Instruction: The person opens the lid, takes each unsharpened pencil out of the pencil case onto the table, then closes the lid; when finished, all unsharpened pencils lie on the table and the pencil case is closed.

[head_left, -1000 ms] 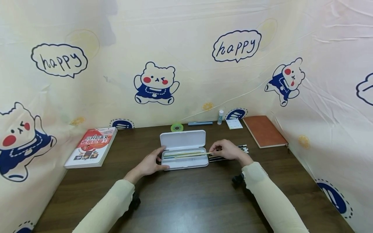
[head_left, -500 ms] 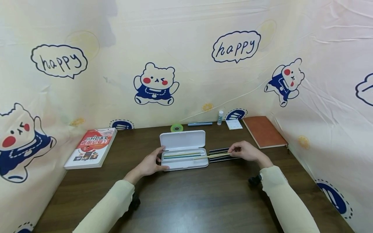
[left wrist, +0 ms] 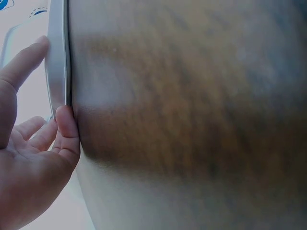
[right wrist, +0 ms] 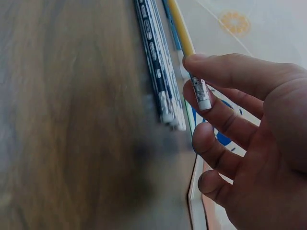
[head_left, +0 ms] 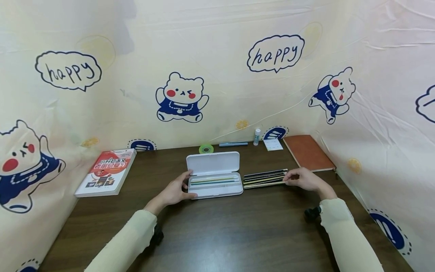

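A pencil case [head_left: 216, 196], white and with its lid [head_left: 213, 162] raised, lies in mid-table in the head view. Several pencils [head_left: 212, 181] rest inside its tray. My left hand [head_left: 174, 190] grips the case's left end, thumb along the front corner and fingers at the back. To the right of the case, my right hand [head_left: 302, 178] pinches a yellow pencil [right wrist: 180, 21] between thumb and forefinger near its white eraser. Beside that pencil, several dark patterned pencils [right wrist: 156, 57] lie together on the table.
A red-and-white book [head_left: 107, 170] lies at the left and a brown notebook [head_left: 309, 153] at the right. Along the back wall are green tape [head_left: 206, 149], a blue pen [head_left: 233, 144], a glue stick [head_left: 256, 137] and a paper pad [head_left: 273, 144].
My right hand has moved right, drawing the yellow pencil out of the case to beside the dark pencils. My left hand has stayed on the case.
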`<state>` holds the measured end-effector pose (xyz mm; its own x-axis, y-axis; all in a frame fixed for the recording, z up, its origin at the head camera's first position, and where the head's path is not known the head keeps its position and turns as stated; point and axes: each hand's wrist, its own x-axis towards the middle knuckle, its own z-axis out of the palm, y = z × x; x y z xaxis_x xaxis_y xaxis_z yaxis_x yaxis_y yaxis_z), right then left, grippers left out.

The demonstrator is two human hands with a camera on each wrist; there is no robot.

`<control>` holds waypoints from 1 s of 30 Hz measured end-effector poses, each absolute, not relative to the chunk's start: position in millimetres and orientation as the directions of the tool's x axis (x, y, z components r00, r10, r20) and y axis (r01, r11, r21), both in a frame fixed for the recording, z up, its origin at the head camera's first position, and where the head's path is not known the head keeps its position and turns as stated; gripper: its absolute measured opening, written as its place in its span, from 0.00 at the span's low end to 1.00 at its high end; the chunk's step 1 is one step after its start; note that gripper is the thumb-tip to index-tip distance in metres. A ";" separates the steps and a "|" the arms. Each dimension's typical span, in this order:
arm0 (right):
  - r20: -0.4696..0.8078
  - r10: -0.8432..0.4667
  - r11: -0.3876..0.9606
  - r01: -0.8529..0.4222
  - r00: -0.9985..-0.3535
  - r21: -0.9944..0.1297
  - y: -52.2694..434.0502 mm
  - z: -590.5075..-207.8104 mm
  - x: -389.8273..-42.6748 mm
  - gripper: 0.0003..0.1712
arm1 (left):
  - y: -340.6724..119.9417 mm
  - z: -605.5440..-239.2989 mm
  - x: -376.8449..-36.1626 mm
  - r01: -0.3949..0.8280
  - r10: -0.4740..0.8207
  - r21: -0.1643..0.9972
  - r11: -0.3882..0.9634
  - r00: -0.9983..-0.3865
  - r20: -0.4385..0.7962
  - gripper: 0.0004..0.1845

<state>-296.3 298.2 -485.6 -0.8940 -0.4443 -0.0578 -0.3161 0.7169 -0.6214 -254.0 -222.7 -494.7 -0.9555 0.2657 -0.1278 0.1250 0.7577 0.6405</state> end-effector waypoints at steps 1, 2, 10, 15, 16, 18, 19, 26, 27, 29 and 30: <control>-0.060 -0.455 0.714 -0.324 -0.888 -0.621 299.9 -485.8 -295.8 0.03 | -222.8 -494.4 -254.1 0.124 0.266 0.642 0.757 -0.956 -0.128 0.55; -0.064 -0.462 0.713 -0.327 -0.885 -0.620 301.2 -486.0 -295.2 0.04 | -223.0 -494.1 -254.3 0.124 0.266 0.643 0.756 -0.955 -0.129 0.55; -0.066 -0.446 0.732 -0.322 -0.892 -0.600 299.8 -489.3 -295.0 0.05 | -224.1 -494.1 -254.4 0.132 0.272 0.643 0.755 -0.955 -0.123 0.55; -0.027 -0.419 0.748 -0.328 -0.907 -0.577 295.4 -489.8 -297.3 0.04 | -224.0 -494.5 -254.8 0.131 0.269 0.642 0.755 -0.955 -0.122 0.55; -0.025 -0.413 0.752 -0.325 -0.911 -0.573 294.8 -489.8 -297.5 0.04 | -224.0 -494.6 -254.9 0.130 0.269 0.642 0.756 -0.955 -0.123 0.55; -0.025 -0.407 0.753 -0.320 -0.913 -0.576 293.8 -490.3 -297.9 0.03 | -224.2 -495.1 -255.2 0.127 0.267 0.641 0.757 -0.956 -0.126 0.55; -0.027 -0.407 0.751 -0.318 -0.913 -0.579 293.4 -490.8 -298.0 0.03 | -224.3 -495.4 -255.3 0.126 0.266 0.641 0.757 -0.956 -0.127 0.55; -0.036 -0.411 0.743 -0.312 -0.911 -0.592 291.0 -492.3 -297.8 0.03 | -225.2 -497.3 -255.3 0.121 0.266 0.642 0.757 -0.955 -0.133 0.55; -0.035 -0.410 0.742 -0.311 -0.911 -0.595 290.6 -491.7 -297.7 0.03 | -225.1 -497.2 -255.2 0.123 0.267 0.644 0.755 -0.955 -0.131 0.55; -0.037 -0.405 0.737 -0.302 -0.914 -0.605 289.4 -490.3 -297.6 0.03 | -225.1 -497.3 -254.9 0.130 0.271 0.643 0.755 -0.955 -0.125 0.55; -0.039 -0.403 0.733 -0.297 -0.914 -0.612 288.6 -489.8 -297.8 0.04 | -225.1 -497.2 -254.6 0.132 0.271 0.643 0.754 -0.955 -0.122 0.55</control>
